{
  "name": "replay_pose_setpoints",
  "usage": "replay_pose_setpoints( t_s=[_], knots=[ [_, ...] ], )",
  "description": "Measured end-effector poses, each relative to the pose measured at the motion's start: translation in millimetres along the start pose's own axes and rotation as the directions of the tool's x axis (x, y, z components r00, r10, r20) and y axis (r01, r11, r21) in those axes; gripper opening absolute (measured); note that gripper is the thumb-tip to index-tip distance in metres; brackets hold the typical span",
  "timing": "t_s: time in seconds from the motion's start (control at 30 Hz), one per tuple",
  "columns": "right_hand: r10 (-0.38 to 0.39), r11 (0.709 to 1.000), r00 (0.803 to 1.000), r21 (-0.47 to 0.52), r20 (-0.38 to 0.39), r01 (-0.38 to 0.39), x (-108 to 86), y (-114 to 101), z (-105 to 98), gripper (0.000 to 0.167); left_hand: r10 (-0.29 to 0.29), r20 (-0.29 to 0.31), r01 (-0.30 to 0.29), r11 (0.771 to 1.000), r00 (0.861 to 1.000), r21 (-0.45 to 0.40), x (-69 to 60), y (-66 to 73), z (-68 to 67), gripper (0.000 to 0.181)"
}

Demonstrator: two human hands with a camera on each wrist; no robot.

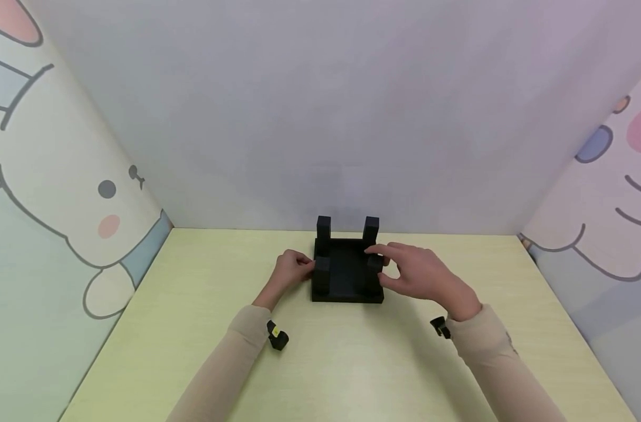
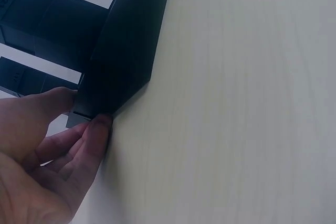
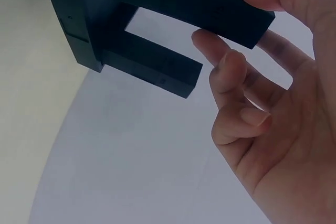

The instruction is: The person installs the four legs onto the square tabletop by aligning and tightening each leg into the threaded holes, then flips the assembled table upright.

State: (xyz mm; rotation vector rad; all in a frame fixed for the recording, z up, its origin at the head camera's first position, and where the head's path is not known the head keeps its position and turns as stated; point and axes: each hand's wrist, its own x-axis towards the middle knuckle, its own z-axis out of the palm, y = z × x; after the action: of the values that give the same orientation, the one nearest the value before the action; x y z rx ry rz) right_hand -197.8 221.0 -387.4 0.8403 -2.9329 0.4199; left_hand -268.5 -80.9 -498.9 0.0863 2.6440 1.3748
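A black square stand (image 1: 346, 298) sits on the table, with several blocky posts rising from its corners. At its left side is my left hand (image 1: 291, 271); in the left wrist view the thumb and fingers pinch a corner of the black base (image 2: 128, 40). My right hand (image 1: 417, 272) is at the near right post (image 1: 374, 265). Seen from the right wrist, thumb and fingers pinch the upper end of that post (image 3: 239, 17), while another post (image 3: 157, 69) stands beside it untouched. Part of the stand's right side is hidden behind the right hand.
The pale wooden table (image 1: 193, 351) extends around the stand. A plain light backdrop (image 1: 320, 117) rises behind it, and side panels with cartoon drawings (image 1: 109, 234) flank the table. Small black devices (image 1: 278, 336) sit at both wrists.
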Motion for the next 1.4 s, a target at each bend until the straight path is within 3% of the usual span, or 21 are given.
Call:
replay_pose_setpoints(
  t_s=[0.13,0.27,0.4,0.63,0.73,0.9,1.0,1.23,1.4],
  knots=[
    [-0.019,0.999,1.0,-0.029,0.021,0.02,1.7,-2,-4,0.044,-0.004,0.004,0.004,1.0,1.0,-0.002,-0.6,0.9,0.0,0.02],
    [0.02,0.999,0.999,-0.044,0.03,-0.018,4.8,-3,-5,0.043,-0.002,0.005,0.002,1.0,1.0,0.002,-1.2,1.4,0.5,0.02],
    [0.056,0.995,0.998,-0.075,-0.024,-0.058,8.8,-5,0,0.035,-0.006,-0.001,0.006,1.0,1.0,0.005,-1.3,1.8,0.0,0.02],
    [0.088,0.984,0.99,-0.143,-0.113,-0.103,11.1,-7,11,0.044,-0.008,-0.002,0.008,1.0,1.0,0.01,-0.9,3.0,0.3,0.02],
    [0.099,0.981,0.992,-0.159,-0.082,-0.111,9.4,-7,7,0.036,-0.011,-0.003,0.011,1.0,1.0,0.019,-1.0,3.1,0.3,0.02],
    [0.081,0.988,0.996,-0.136,0.036,-0.075,7.2,-9,-10,0.051,-0.012,-0.006,0.012,1.0,1.0,0.025,-0.7,1.7,-0.4,0.02],
    [0.067,0.992,0.995,-0.115,0.07,-0.059,6.9,-11,-17,0.048,-0.017,-0.006,0.017,1.0,1.0,0.019,-0.6,0.6,-0.7,0.02],
    [0.08,0.995,0.994,-0.063,0.075,-0.076,8.5,-10,-17,0.021,-0.014,0.001,0.014,1.0,1.0,0.004,-1.6,0.1,1.0,0.02],
    [0.091,0.996,0.993,-0.015,0.079,-0.09,12.4,-6,-11,0.036,-0.012,-0.001,0.012,1.0,1.0,-0.001,-2.0,1.7,0.3,0.02]
  ],
)
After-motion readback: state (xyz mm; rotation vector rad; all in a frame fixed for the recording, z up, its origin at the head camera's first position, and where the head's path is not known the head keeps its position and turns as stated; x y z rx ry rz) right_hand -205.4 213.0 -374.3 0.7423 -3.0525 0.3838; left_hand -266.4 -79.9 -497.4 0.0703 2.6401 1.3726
